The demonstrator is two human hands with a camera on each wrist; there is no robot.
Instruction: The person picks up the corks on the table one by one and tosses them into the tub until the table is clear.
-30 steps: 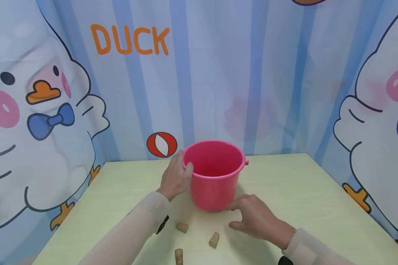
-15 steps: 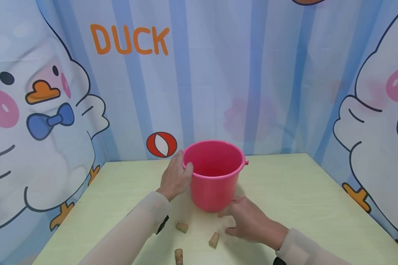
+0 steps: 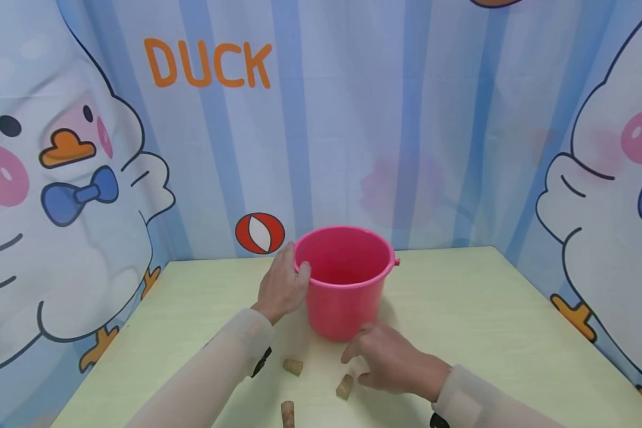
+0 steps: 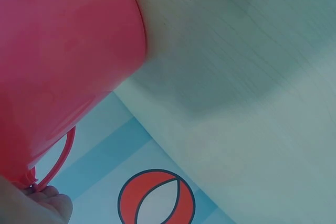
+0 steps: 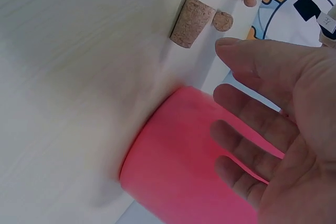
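A pink bucket (image 3: 345, 309) stands upright on the table, its inside dark pink in the head view. My left hand (image 3: 282, 285) grips its rim at the left side; in the left wrist view the fingers (image 4: 50, 200) are by the pink handle (image 4: 65, 153). Tapered corks lie in front of the bucket: one cork (image 3: 345, 387) nearest my right hand, another cork (image 3: 293, 367) to its left, and a longer cork (image 3: 288, 414) close to the bottom edge. My right hand (image 3: 390, 359) hovers beside the nearest cork (image 5: 191, 22), fingers apart and holding nothing.
The pale yellow table (image 3: 460, 309) ends at a blue striped curtain (image 3: 342, 119) behind the bucket. Large printed ducks (image 3: 80, 196) cover the curtain at both sides.
My right hand has moved left and slightly towards me, closer to the nearest cork. The left hand, bucket and corks have stayed in place.
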